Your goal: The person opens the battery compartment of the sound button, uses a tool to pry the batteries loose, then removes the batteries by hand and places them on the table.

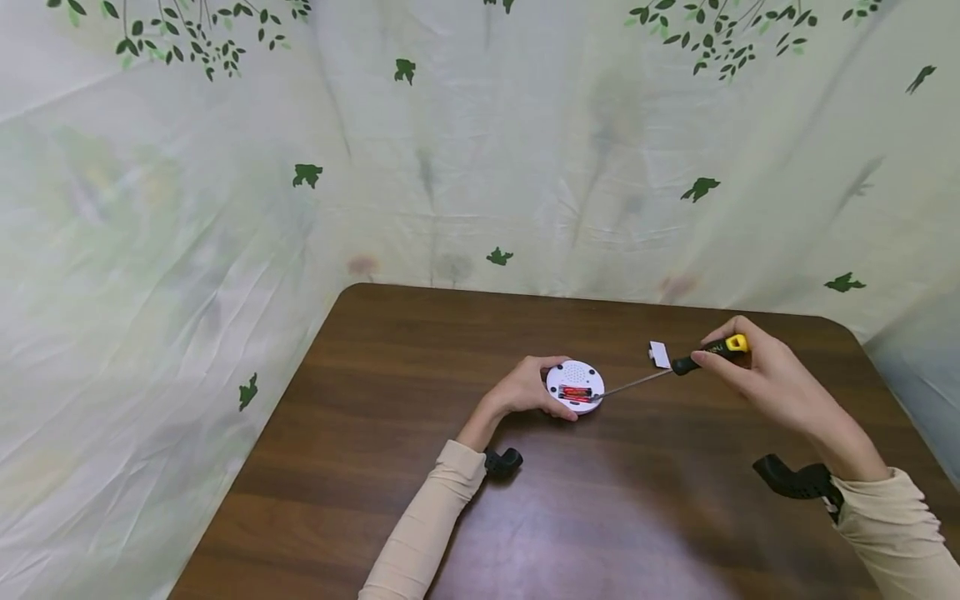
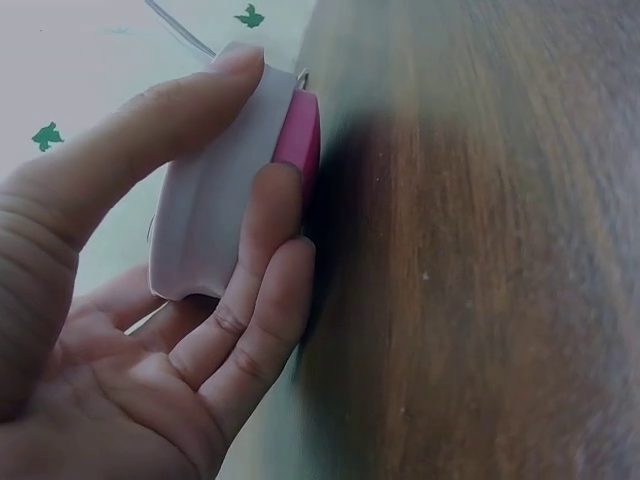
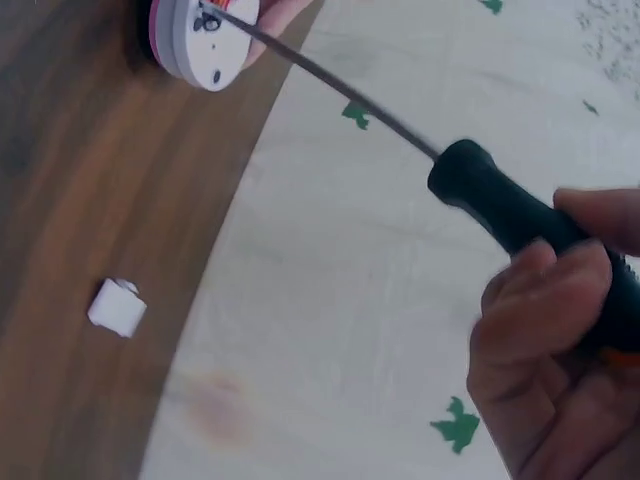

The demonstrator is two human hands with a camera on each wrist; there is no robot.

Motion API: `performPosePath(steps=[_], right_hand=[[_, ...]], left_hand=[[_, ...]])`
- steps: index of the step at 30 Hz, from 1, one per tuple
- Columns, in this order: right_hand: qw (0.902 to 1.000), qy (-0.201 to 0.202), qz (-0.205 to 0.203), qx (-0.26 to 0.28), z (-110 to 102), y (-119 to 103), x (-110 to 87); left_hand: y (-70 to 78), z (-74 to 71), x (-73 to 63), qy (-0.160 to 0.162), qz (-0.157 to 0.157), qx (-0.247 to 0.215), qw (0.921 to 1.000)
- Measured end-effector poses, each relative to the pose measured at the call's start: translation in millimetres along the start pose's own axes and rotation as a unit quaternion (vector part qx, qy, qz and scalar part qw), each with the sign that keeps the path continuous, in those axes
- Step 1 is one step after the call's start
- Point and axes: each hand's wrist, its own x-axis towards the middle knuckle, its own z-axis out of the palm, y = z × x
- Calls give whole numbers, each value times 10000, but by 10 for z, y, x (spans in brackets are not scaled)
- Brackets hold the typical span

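Left hand (image 1: 527, 386) curled round white device (image 1: 576, 375), right hand (image 1: 780, 385) round screwdriver (image 1: 688, 364), its tip (image 1: 596, 397) indistinct by batteries (image 1: 574, 391)

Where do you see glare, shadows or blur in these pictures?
Head view: pale glare on the brown wood-grain table, with a soft shadow right of the glare; left wrist view: dark shadow beside the round white-and-pink plastic device; right wrist view: muted light, the right hand looking slightly soft.
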Motion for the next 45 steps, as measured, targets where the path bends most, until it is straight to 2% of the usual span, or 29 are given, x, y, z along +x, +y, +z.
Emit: performPosePath(steps=[5,8,11,15,19,22,26,32,39,45], right_hand=[[9989,-240,-367,-166,-19,-134,153],[9987,-315,-394,-57,-39,-91,194],[9983,-197,-389,385,-30,110,194],[9896,54,-447,1367,30,575,166],[9643,161,-382,2615,175,985,38],[9358,273,-223,3508,339,1137,-84],[9085,390,-4,4160,535,1247,-193],[8835,318,289,4664,731,1373,-296],[8518,56,782,5180,850,1449,-371],[8458,-7,806,5274,886,1482,-400]], left_hand=[[6,-16,-9,136,83,109,9998],[10,-4,-15,211,16,68,9998],[20,23,-24,278,-79,-22,9996],[24,60,-14,367,-125,-80,9992],[29,58,-7,280,-189,-239,9991],[36,26,-18,191,-271,-437,9985],[21,-1,-18,155,-328,-504,9981],[10,11,-16,166,-354,-419,9984],[-19,12,-14,155,-404,-387,9983],[-49,11,-9,104,-437,-404,9982]])
